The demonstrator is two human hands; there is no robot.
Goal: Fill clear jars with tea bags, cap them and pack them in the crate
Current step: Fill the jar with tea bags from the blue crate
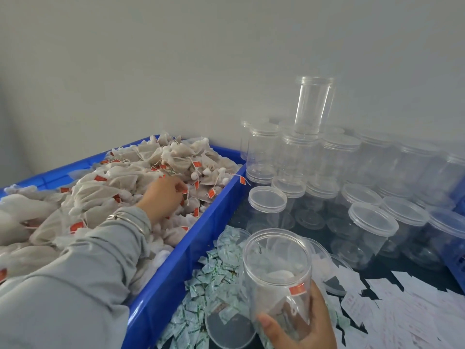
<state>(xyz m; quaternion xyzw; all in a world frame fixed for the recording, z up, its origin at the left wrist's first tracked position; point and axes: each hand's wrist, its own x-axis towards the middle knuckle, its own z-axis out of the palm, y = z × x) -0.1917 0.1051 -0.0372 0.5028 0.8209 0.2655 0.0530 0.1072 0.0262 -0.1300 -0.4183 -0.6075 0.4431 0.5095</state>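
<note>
One open jar (278, 268) stands upright in the right hand (299, 321), which grips its lower wall (a few tea bags inside). The left hand (163, 193) pinches at tea bags (141, 167) heaped in the blue bin (176, 260). Some fifteen capped jars (372, 222) crowd the table right of the bin's rim.

Tea bags (141, 172) fill the crate (191, 238) on the left. Capped jars (372, 217) stand to its right, one inverted jar (313, 104) atop them. Sachets (208, 280) lie before them, beside the crate.
</note>
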